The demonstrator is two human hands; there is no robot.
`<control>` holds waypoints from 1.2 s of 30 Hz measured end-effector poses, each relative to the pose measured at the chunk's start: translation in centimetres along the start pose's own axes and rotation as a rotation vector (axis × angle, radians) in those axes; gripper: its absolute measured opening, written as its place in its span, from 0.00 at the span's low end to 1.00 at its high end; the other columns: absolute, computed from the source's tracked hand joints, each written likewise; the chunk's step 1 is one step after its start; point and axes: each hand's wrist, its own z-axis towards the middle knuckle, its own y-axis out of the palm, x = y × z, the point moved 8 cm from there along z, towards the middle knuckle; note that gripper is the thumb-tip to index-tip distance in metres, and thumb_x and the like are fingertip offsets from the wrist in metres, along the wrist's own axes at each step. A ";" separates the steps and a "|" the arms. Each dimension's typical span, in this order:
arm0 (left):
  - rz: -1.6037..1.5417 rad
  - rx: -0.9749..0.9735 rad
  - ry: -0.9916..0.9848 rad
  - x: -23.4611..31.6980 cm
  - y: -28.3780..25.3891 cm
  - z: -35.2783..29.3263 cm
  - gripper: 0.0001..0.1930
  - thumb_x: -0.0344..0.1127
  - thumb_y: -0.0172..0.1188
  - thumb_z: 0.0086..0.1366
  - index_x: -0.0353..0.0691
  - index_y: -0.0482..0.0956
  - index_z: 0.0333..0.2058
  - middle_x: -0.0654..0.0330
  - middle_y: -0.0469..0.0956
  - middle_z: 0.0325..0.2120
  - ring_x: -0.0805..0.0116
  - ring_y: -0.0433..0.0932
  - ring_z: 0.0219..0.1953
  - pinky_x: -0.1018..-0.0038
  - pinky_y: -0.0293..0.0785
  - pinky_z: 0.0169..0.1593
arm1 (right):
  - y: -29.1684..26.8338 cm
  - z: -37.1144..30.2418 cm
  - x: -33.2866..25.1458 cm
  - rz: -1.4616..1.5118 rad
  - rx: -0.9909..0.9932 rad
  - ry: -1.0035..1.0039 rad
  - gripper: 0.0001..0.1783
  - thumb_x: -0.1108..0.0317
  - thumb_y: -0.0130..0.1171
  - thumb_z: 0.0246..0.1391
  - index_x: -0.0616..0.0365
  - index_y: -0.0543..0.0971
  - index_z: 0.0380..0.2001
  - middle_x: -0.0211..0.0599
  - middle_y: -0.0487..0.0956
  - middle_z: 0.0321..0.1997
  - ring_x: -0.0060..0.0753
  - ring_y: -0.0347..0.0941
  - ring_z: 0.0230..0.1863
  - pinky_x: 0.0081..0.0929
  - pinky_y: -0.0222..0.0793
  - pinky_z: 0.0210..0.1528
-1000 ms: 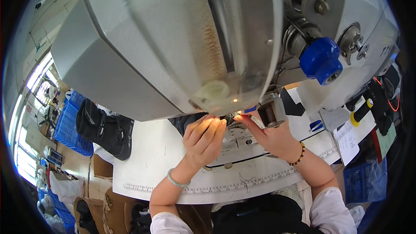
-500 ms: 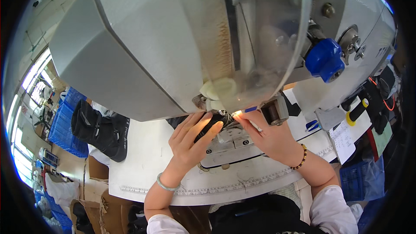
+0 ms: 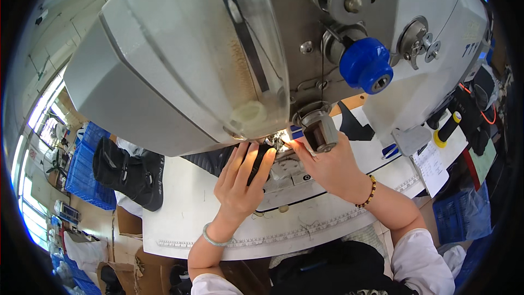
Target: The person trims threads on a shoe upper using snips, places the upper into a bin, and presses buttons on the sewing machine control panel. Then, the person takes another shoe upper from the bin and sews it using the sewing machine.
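A large grey sewing machine fills the upper view, its needle area lit by a small lamp. My left hand has its fingers over a black quilted piece, with some dark material showing between them. Part of that piece spreads out left of the hand, under the machine head. My right hand reaches in from the right, its fingertips pinched close beside the needle. A metal guide part covers some of its fingers, and what they grip is too small to tell.
A tall black boot stands at the table's left, before a blue crate. A printed ruler strip runs along the white table's front edge. Toward the right lie a black-and-yellow thread spool, blue-handled snips and a written sheet.
My viewpoint has shifted, so the machine's blue knob and metal parts appear further left. More of the black quilted piece shows left of my left hand. Both hands stay at the needle.
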 end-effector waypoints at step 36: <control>0.158 -0.077 -0.086 2.0 0.1 0.2 0.13 0.22 0.52 0.52 0.32 0.78 0.37 0.52 0.73 0.36 0.53 0.77 0.42 0.66 0.77 0.44 | 1.2 -0.8 0.2 -0.120 -0.226 -0.068 0.16 0.84 0.51 0.26 0.67 0.71 0.28 0.47 0.70 0.41 0.45 0.64 0.52 0.40 0.53 0.60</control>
